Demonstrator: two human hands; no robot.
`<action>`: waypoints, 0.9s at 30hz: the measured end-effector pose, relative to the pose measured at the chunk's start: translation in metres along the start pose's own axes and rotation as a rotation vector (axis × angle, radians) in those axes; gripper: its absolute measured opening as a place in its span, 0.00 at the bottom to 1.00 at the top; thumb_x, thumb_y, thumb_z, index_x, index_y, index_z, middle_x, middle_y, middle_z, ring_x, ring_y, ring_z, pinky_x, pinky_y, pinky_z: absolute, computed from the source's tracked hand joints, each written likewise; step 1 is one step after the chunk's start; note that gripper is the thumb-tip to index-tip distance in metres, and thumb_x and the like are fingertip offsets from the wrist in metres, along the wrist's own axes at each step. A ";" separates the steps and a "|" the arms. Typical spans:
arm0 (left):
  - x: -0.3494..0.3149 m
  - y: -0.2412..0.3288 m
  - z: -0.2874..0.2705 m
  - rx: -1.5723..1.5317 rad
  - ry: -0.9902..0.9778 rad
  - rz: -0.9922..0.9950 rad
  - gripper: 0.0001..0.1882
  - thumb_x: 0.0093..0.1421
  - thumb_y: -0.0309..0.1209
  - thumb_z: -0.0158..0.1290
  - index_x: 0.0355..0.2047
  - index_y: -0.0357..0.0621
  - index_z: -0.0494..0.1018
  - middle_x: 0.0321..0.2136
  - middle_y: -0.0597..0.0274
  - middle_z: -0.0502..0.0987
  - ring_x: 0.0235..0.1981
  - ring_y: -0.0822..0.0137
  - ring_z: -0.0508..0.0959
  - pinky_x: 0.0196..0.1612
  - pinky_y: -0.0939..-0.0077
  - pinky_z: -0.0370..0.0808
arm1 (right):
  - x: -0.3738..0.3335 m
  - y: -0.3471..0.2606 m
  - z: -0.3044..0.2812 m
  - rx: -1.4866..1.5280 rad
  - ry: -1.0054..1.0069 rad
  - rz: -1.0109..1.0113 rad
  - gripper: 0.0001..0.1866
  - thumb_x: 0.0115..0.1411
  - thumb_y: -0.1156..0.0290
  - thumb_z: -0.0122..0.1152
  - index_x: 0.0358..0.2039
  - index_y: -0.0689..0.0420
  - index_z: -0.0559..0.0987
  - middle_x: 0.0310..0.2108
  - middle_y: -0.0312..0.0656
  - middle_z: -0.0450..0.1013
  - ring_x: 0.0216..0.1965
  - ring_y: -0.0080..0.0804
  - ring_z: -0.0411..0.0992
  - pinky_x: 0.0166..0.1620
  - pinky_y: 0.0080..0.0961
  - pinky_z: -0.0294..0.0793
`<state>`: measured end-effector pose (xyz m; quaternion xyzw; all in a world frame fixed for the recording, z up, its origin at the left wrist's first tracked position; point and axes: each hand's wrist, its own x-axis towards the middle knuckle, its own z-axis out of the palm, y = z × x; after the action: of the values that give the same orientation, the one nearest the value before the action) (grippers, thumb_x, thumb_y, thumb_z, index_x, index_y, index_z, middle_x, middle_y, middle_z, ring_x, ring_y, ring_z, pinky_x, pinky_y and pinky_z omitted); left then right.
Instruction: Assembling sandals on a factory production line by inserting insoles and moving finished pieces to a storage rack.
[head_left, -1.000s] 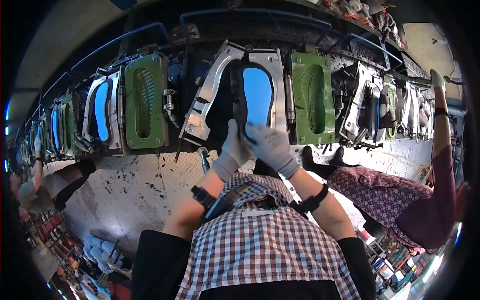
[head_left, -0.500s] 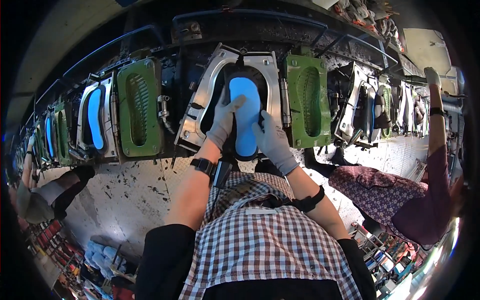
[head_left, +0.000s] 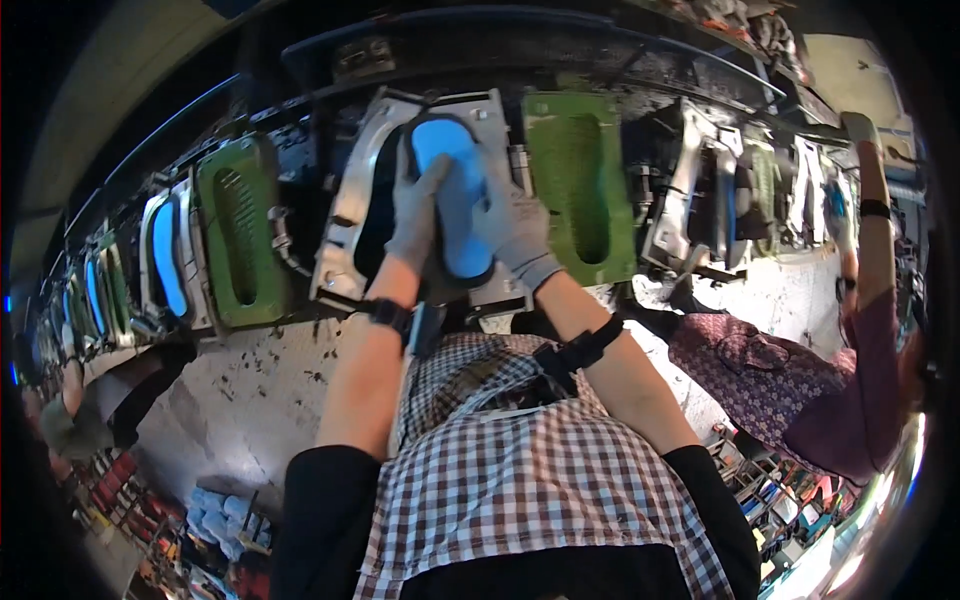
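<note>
A blue insole (head_left: 461, 254) lies on a dark, foot-shaped form within a silver metal mould frame (head_left: 340, 268) ahead of me. Both of my hands wear pale grey gloves. My left hand (head_left: 414, 218) is closed around the left edge, its thumb lying on the blue face. From the right side my right hand (head_left: 514, 222) grips the same piece, its fingers at the edge and somewhat blurred. The undersides of the insole and form are hidden, so I cannot tell whether they touch the frame.
Green sole moulds (head_left: 542, 170) flank the frame on both sides. Another blue insole (head_left: 165, 250) sits in a mould farther left. A co-worker in a patterned apron (head_left: 725, 365) stands at right; another person (head_left: 85, 420) is at far left. Blue rails run behind.
My view has shifted, so the moulds appear farther left. My right hand has moved up along the insole's right edge, and the insole with its dark form appears higher against the frame.
</note>
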<state>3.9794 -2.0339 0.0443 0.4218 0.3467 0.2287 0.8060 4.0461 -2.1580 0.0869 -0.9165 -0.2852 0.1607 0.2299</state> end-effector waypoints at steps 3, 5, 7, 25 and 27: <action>-0.023 -0.008 -0.002 0.229 0.030 -0.067 0.48 0.64 0.44 0.60 0.73 0.44 0.42 0.55 0.55 0.71 0.52 0.66 0.73 0.54 0.68 0.73 | -0.023 0.031 -0.012 -0.044 -0.035 -0.001 0.31 0.59 0.64 0.60 0.65 0.41 0.68 0.30 0.45 0.76 0.28 0.48 0.76 0.35 0.44 0.76; -0.036 -0.013 -0.017 0.257 0.082 -0.065 0.48 0.66 0.46 0.58 0.73 0.44 0.41 0.57 0.54 0.71 0.54 0.64 0.72 0.58 0.69 0.69 | -0.031 0.051 -0.043 0.337 -0.045 -0.096 0.26 0.60 0.66 0.61 0.60 0.44 0.71 0.32 0.44 0.77 0.31 0.44 0.76 0.38 0.39 0.76; -0.057 -0.004 -0.013 0.451 0.169 -0.002 0.42 0.66 0.43 0.57 0.71 0.38 0.49 0.64 0.50 0.64 0.63 0.60 0.65 0.64 0.67 0.62 | -0.041 0.116 -0.086 0.260 0.209 0.026 0.24 0.60 0.69 0.62 0.58 0.48 0.73 0.34 0.44 0.76 0.34 0.42 0.76 0.41 0.38 0.75; -0.133 -0.177 0.405 0.783 -0.686 0.547 0.21 0.61 0.28 0.57 0.54 0.37 0.70 0.47 0.50 0.76 0.48 0.52 0.77 0.53 0.60 0.73 | -0.063 0.397 -0.277 1.099 0.410 0.459 0.24 0.57 0.78 0.63 0.55 0.66 0.73 0.42 0.39 0.77 0.38 0.21 0.74 0.44 0.20 0.75; -0.117 -0.195 0.436 0.787 -0.240 0.372 0.31 0.57 0.32 0.63 0.57 0.31 0.66 0.48 0.44 0.74 0.48 0.52 0.77 0.53 0.63 0.73 | -0.068 0.409 -0.304 1.084 0.483 0.415 0.21 0.60 0.79 0.61 0.54 0.69 0.73 0.41 0.39 0.77 0.39 0.21 0.74 0.46 0.19 0.75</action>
<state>4.2449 -2.4437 0.0999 0.7748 0.2298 0.1700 0.5639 4.3055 -2.5983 0.1448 -0.7164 0.0806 0.1122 0.6838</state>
